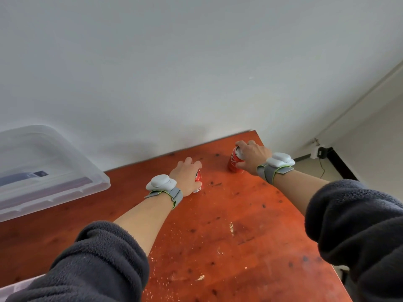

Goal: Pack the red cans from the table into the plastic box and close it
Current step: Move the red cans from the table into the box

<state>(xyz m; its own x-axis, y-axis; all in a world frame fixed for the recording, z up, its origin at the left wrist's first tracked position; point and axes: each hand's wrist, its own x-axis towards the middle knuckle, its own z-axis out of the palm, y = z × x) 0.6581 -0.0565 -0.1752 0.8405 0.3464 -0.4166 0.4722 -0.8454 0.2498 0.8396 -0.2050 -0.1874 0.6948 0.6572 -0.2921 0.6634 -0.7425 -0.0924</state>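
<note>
Two red cans are on the reddish wooden table (pixel 229 225). My left hand (pixel 187 174) is wrapped around one red can (pixel 198 178) near the table's middle; most of that can is hidden under my fingers. My right hand (pixel 253 156) grips the other red can (pixel 235 160) from above, near the far right corner by the wall. That can stands upright on the table. The clear plastic box (pixel 50 171) sits at the left edge of the table, seen from its side with its rim toward me; dark items show through its wall.
A white wall runs right behind the table's far edge. The table's right edge drops off to the floor, where a black frame and a cable (pixel 322 162) stand. A pale plastic piece (pixel 19 286) shows at the bottom left. Crumbs and dark spots dot the tabletop.
</note>
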